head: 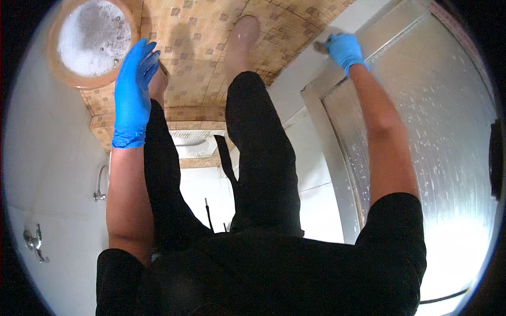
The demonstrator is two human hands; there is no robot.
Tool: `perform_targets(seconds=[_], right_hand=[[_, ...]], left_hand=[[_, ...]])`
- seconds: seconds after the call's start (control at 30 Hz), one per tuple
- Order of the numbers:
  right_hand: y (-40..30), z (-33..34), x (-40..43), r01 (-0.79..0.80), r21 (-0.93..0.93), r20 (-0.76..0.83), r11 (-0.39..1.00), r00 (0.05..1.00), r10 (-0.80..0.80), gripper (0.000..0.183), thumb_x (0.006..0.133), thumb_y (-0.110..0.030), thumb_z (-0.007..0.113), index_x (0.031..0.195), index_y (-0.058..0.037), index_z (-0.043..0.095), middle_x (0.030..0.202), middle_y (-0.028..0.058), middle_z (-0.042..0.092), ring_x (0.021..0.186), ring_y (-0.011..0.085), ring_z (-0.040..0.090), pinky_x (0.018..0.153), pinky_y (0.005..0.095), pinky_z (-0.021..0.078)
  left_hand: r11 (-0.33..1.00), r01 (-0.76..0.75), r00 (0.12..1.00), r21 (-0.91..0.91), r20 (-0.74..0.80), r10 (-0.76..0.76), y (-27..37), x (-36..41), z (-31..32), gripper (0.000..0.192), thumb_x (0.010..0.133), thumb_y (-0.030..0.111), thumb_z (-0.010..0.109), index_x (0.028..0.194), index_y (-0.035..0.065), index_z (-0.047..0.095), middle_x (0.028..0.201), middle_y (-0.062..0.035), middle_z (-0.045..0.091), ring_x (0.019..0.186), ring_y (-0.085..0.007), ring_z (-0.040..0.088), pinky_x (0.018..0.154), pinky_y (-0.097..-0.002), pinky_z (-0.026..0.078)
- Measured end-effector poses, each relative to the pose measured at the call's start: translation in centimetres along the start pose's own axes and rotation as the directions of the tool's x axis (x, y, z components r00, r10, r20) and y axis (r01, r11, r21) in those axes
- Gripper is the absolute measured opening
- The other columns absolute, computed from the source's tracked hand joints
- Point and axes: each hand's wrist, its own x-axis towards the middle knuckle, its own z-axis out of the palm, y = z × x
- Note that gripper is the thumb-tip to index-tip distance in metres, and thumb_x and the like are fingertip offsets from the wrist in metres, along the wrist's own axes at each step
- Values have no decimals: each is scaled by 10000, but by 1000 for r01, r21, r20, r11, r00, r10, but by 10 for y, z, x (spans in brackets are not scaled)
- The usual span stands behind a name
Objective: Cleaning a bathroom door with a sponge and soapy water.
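Observation:
My left hand, in a blue disposable glove, hangs at the side of a round orange-brown tub. Its fingers are extended and slightly apart, and I see nothing in them. Water topped with white suds fills the tub. My right hand, gloved the same way, is curled around a small greyish-brown scrubber. That scrubber is blurred, so its exact kind is unclear. It is at the white strip of wall beside the lower corner of a door, which is wet with drops and streaks.
My bare feet stand on the patterned tan tile floor. Behind my legs is a raised tiled step with a white squat toilet. A tap and another wall fitting stick out from the left wall.

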Motion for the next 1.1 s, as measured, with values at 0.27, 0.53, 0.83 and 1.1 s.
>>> perform_targets(seconds=[0.27, 0.53, 0.83, 1.1], right_hand=[[128, -118, 1, -320, -262, -409, 911, 891, 195, 251, 858, -192, 499, 1057, -250, 641, 1113, 46, 619, 874, 275, 636, 696, 413, 523], [44, -77, -22, -410, -57, -303, 910, 876, 376, 357, 895, -279, 452, 1014, 19, 610, 864, 144, 624, 822, 290, 594, 675, 431, 449], [-42, -56, -96, -75, 176, -1, 982, 997, 76, 292, 866, -249, 509, 1063, -40, 567, 915, 212, 575, 875, 342, 569, 706, 426, 474], [169, -145, -44, -402, -132, -414, 906, 853, 318, 258, 879, -274, 519, 974, -53, 611, 894, 134, 623, 821, 309, 599, 672, 414, 483]], left_hand=[[1000, 20, 996, -1, -92, -20, 13, 4, -4, 437, 981, 246, 392, 1335, -10, 421, 1284, -147, 514, 1163, -241, 518, 1014, -348, 383], [998, -12, 998, -54, -59, 9, 16, 12, 6, 436, 982, 259, 391, 1342, 15, 425, 1298, -130, 506, 1163, -226, 516, 1011, -335, 378], [983, 16, 997, -183, -77, -31, 39, 15, 17, 493, 961, 324, 439, 1353, 25, 418, 1308, -134, 494, 1191, -226, 481, 1027, -344, 348], [988, 20, 999, -153, -34, -25, 34, 23, 28, 482, 967, 321, 426, 1351, 31, 423, 1312, -133, 493, 1194, -223, 477, 1023, -340, 342]])
